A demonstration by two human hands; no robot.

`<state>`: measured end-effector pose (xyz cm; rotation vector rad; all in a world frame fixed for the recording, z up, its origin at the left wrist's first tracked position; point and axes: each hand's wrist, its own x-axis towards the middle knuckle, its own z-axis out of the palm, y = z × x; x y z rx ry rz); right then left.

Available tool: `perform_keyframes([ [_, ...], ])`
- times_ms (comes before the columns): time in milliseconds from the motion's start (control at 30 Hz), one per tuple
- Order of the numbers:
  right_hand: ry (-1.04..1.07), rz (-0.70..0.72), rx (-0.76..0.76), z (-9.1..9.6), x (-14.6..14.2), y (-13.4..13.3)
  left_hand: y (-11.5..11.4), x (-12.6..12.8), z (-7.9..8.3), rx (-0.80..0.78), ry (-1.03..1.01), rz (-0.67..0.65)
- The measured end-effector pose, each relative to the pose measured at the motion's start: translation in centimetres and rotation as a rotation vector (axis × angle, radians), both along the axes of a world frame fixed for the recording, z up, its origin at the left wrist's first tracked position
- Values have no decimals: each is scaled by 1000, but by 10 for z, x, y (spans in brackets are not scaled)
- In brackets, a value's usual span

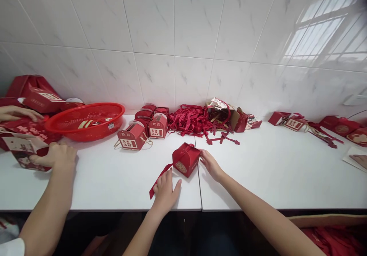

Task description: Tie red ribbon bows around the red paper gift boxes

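Here, a red box sits on the counter, the left hand loosely spread beside a ribbon, the right hand at the box's edge, whether pinching I can't tell.

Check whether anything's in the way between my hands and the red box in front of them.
Nothing visible is. Your right hand is right at the red box's right side; your left hand is close by its near side. The red ribbon lies along the left hand's outer edge, not blocking.
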<state>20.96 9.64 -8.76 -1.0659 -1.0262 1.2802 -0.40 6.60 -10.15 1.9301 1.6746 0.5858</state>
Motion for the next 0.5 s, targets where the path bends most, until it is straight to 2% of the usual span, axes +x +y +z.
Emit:
perform_keyframes([
  [133, -26, -8, -32, 3, 1, -17, 15, -1, 1, -68, -288, -5],
  [233, -76, -65, -96, 7, -7, -34, 9, 4, 6, -122, -482, -22],
  [400, -190, -198, -173, 9, -25, -81, -36, 6, 11, -188, -486, -41],
  [500, -121, -136, -156, 3, -31, -111, -63, -4, 10, -200, -449, -74],
])
